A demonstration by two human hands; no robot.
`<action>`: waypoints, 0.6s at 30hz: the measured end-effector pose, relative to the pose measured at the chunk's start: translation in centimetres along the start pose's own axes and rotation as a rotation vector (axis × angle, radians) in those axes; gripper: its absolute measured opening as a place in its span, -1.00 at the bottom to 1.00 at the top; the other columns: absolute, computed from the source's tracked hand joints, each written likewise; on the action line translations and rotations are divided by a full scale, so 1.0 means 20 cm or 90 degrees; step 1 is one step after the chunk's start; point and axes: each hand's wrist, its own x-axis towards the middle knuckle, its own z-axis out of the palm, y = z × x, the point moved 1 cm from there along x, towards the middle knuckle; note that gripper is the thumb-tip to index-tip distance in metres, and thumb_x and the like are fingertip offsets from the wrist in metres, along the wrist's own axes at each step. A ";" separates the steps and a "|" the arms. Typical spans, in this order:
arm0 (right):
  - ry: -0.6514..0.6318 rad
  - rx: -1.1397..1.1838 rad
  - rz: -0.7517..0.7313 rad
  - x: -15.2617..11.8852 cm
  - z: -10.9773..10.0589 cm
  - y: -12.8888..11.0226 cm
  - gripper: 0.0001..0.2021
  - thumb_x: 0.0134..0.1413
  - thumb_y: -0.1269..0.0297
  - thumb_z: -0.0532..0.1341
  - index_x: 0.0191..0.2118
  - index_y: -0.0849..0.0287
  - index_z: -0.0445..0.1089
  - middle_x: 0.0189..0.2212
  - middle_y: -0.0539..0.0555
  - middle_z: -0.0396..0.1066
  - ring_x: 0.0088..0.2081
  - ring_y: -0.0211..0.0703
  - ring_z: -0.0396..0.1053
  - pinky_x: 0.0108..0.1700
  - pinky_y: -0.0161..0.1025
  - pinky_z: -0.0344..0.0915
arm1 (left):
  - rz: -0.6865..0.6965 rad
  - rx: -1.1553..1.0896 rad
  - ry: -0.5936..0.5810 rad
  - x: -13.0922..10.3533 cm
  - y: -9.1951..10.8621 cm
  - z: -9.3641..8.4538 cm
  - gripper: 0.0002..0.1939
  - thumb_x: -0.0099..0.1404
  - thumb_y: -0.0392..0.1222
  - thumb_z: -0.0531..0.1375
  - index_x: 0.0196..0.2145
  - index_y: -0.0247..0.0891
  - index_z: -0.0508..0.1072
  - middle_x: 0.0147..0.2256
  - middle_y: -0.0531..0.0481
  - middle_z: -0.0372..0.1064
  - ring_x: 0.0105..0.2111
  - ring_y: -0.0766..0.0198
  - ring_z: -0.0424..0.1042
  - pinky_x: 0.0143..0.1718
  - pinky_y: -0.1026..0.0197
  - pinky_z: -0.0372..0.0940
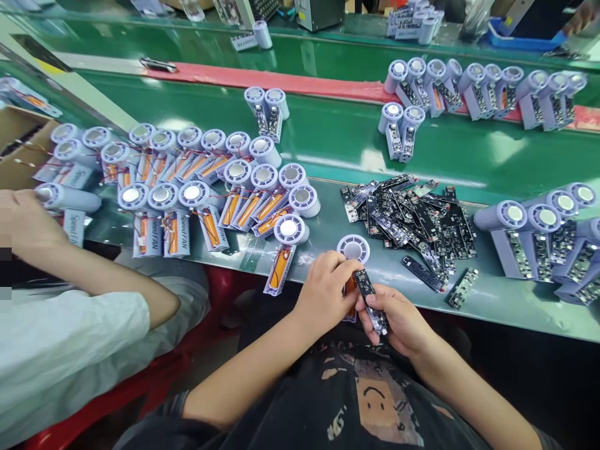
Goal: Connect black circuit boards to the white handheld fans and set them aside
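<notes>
Work sits mid-batch, judging by the piles. The left hand [323,287] has its fingers curled around a lavender handheld fan body [352,250], held at the near edge of the green bench [328,137] with its round head up and its orange battery partly hidden behind the fingers. The right hand [398,315] pinches a black circuit board [370,300] between thumb and fingers, one end of the board touching the fan's open handle; whether it is seated I cannot tell. To the left lies a large cluster of open fan bodies with orange batteries [197,187], apparently without boards. In front, a heap of loose circuit boards [412,219] remains. To the right, fans with boards fitted [539,244] stand grouped, with more rows [478,87] farther back. Another person's arm [70,262] reaches over the left end of the bench.
</notes>
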 end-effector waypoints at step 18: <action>0.029 -0.099 -0.024 0.06 -0.01 -0.01 -0.63 -0.04 -0.06 0.30 -0.46 0.20 0.39 -0.74 -0.09 0.29 -0.75 -0.37 0.14 -0.67 -0.37 -0.02 | 0.188 0.082 -0.056 0.07 -0.09 -0.17 -0.68 0.35 -0.35 0.18 0.05 -0.21 0.46 0.06 -0.18 0.45 0.07 0.04 0.41 0.07 -0.04 0.35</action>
